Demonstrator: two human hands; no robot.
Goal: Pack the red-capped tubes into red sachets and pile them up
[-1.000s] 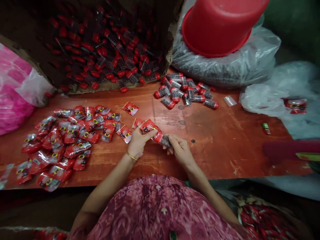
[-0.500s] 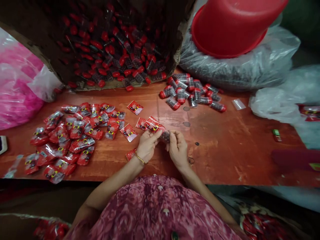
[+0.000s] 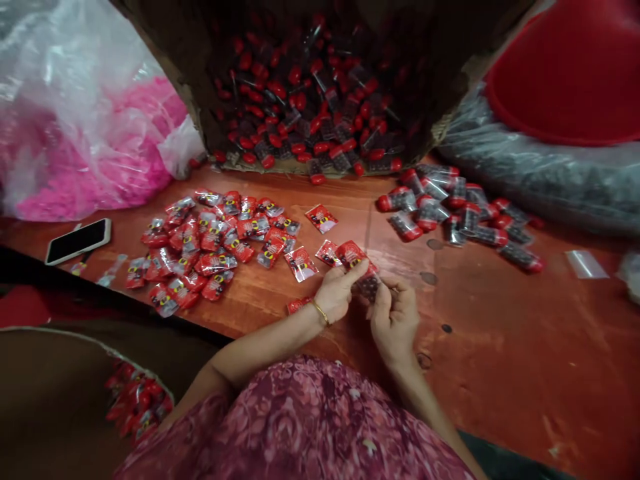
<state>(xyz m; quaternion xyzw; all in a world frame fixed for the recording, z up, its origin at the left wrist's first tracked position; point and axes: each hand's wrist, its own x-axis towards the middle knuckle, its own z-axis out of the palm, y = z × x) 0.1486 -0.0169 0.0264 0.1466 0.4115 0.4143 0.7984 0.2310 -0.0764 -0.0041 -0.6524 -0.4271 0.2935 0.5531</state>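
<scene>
Red printed glossy packet (image 3: 351, 253) with dark-filled clear plastic tube (image 3: 369, 285) at the lower end: held between both hands over the middle of the red-brown wooden table (image 3: 500, 373), slanting from upper left to lower right. Contact with the tabletop not discernible.

Left hand (image 3: 336, 293), with thin yellow bangle (image 3: 321, 313) at the wrist: grasping the packet, thumb laid across the printed face. Right hand (image 3: 395, 317): grasping the dark end of the tube between thumb and bent fingers. Neither grip released.

Step in hand, by judgement: bringing tube and packet together, probably by working one into the other. Depth of insertion hidden behind the fingers; cannot tell. Called for next, by judgement: a steady left grip on the packet edge and an even push from the right thumb along the line of the tube, with care against creasing the thin film.

Near the left hand: four flat red printed packets (image 3: 301, 264), one partly covered by the forearm. Farther left: heap of bulging red packets with yellow marks (image 3: 210, 243), just beside a white-edged phone with dark screen (image 3: 79, 241). Beyond the right hand: loose cluster of red-ended clear tubes (image 3: 470, 219). At the back: brown cardboard box (image 3: 193, 80), holding many more of like form.
</scene>
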